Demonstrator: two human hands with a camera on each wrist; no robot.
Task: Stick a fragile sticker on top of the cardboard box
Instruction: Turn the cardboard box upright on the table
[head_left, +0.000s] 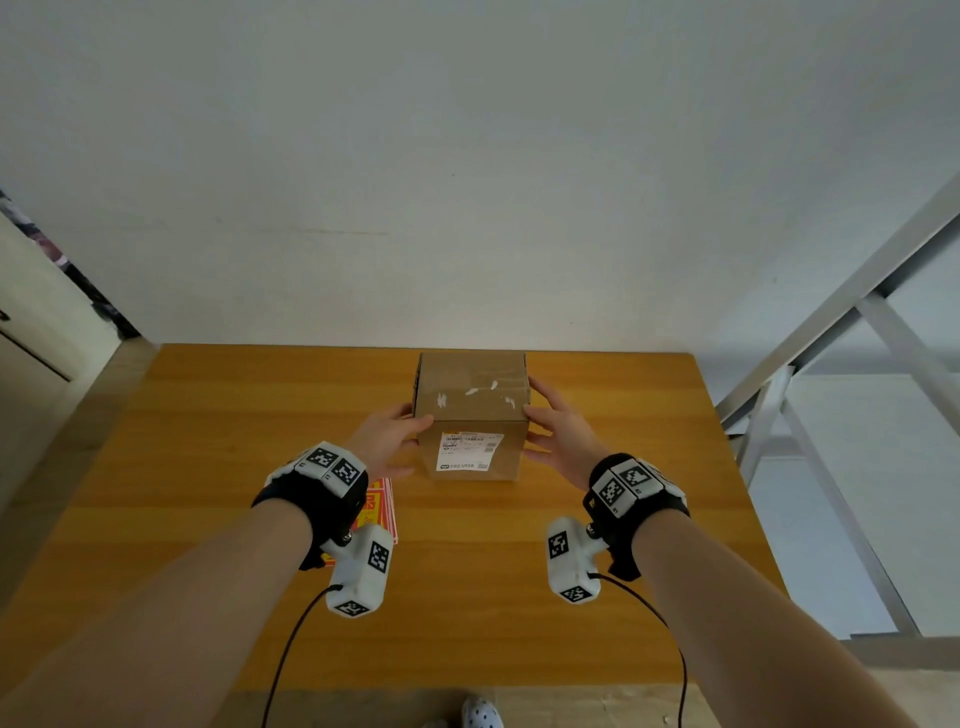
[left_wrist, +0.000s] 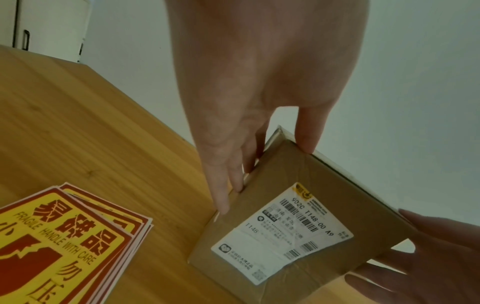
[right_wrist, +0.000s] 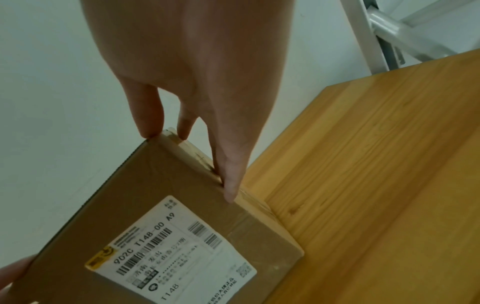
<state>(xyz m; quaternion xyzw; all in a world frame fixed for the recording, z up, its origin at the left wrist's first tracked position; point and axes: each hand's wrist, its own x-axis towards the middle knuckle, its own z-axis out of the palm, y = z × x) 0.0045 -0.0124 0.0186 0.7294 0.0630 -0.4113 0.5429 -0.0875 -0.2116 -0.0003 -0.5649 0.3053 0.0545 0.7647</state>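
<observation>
A brown cardboard box (head_left: 470, 400) stands on the wooden table (head_left: 249, 415) near its far edge, with a white shipping label (head_left: 470, 451) on the side facing me. My left hand (head_left: 387, 441) lies flat against the box's left side, thumb on the top front corner. My right hand (head_left: 558, 434) presses straight fingers (right_wrist: 228, 164) against the right side. A stack of red and yellow fragile stickers (left_wrist: 59, 236) lies on the table to the near left of the box (left_wrist: 285, 185), partly hidden under my left wrist in the head view (head_left: 378, 506).
A white wall rises just behind the table. A white metal frame (head_left: 857, 338) stands to the right of the table and a pale cabinet (head_left: 31, 338) to the left. Cables hang from both wrist cameras over the near table edge.
</observation>
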